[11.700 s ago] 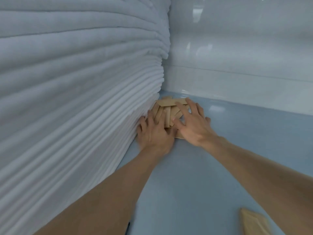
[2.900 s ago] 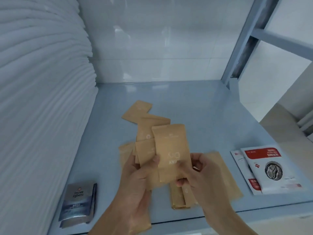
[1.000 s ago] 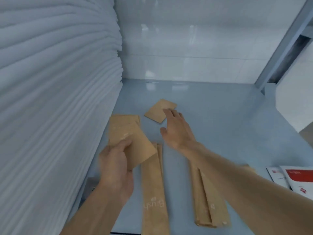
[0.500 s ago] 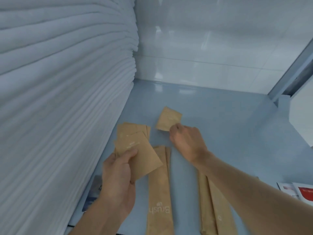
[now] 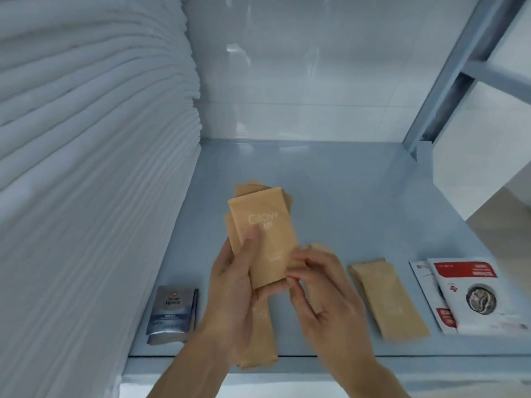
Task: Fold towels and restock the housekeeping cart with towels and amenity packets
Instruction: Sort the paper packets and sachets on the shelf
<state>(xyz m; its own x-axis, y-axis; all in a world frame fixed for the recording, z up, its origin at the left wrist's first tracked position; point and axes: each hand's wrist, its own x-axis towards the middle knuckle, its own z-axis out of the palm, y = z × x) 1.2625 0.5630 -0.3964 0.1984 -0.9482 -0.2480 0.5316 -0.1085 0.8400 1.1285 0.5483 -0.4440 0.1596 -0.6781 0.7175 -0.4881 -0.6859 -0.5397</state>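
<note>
at the far left a tall stack of folded white towels [image 5: 94,173] fills that side of the cart shelf [image 5: 359,191] — soft and bulky, best lifted from beneath with flat hands, though nothing touches it now. just beside its foot, near the front edge, lie some dark silver coffee packets [image 5: 172,310]; they look slick and thin.

the left hand [image 5: 232,285] is curled round a small sheaf of brown paper packets [image 5: 263,237], thumb laid on the front one, fingers behind. the packets look light, flat and papery — they bend easily and would likely slide over each other, so a pinch across the lower half, squaring the edges, seems the safest hold. the right hand [image 5: 319,285] pinches the sheaf's lower right corner with its fingertips, the other fingers loosely bent.

below the hands a long brown packet [image 5: 260,337] lies on the shelf, its end reaching the front edge. further right sits a pile of long brown packets [image 5: 388,300], apart from the hands, and at the far right two white and red sachets [image 5: 471,297] overlap each other near the shelf's edge.
</note>
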